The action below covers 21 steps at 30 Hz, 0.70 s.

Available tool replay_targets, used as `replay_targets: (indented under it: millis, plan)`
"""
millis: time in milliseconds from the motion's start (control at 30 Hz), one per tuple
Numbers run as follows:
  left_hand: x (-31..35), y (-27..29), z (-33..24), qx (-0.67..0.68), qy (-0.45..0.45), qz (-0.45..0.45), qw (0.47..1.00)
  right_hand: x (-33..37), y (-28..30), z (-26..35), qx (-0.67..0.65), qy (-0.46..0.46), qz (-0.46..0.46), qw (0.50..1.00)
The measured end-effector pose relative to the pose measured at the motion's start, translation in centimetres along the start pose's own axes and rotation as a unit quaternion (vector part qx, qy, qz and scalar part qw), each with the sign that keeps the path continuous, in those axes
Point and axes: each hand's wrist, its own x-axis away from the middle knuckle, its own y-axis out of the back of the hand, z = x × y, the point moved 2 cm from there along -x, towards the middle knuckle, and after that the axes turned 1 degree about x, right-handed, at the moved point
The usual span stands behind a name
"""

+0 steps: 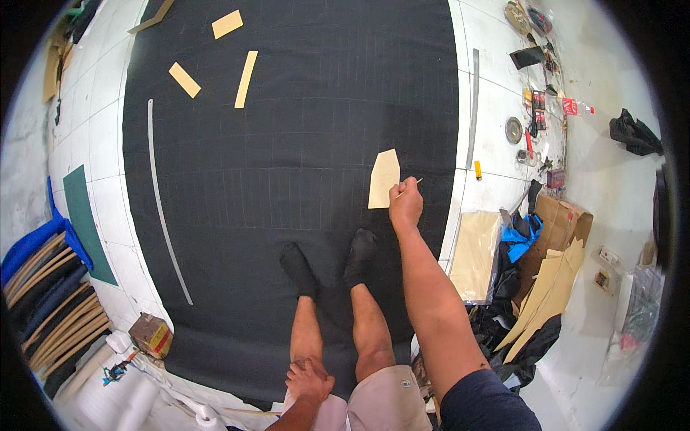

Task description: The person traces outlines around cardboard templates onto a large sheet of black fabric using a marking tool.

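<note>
A large sheet of black cloth [287, 144] covers the floor, with faint pale lines marked across it. On its right part lies a tan card template [384, 179] with a pointed top. My right hand [407, 205] is closed around a thin, pale, pencil-like stick [420, 181], right at the template's right edge. Whether its tip touches the cloth is hidden by the fingers. My left hand [309, 379] rests on my left knee, its fingers spread and holding nothing. Both my feet stand on the cloth, in black socks.
Smaller card pieces [228, 24] lie at the far left of the cloth. A long metal ruler [164, 208] lies along the left, another strip [474, 108] along the right. An orange lighter [478, 170], packaged card [474, 255] and a cardboard box [553, 230] sit right; a small box [151, 335] sits lower left.
</note>
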Motion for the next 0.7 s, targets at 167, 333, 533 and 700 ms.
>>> replay_targets:
  millis: [167,333,533,700]
  plan:
    - [-0.1,0.1,0.1,-0.011,-0.008,-0.009,1.000,-0.2,0.2,-1.2,0.028,0.007,0.008,1.000]
    - [-0.2,-0.3,0.4,-0.022,-0.010,-0.021,0.999,-0.5,1.3,-2.3,0.005,-0.013,-0.040,0.999]
    - [0.0,-0.2,0.2,-0.019,-0.005,-0.022,1.000,-0.7,1.7,-3.4,0.036,-0.028,-0.015,0.999]
    - [0.0,-0.2,0.3,-0.018,-0.009,-0.021,1.000,-1.0,2.4,-4.3,0.029,-0.029,-0.041,0.998]
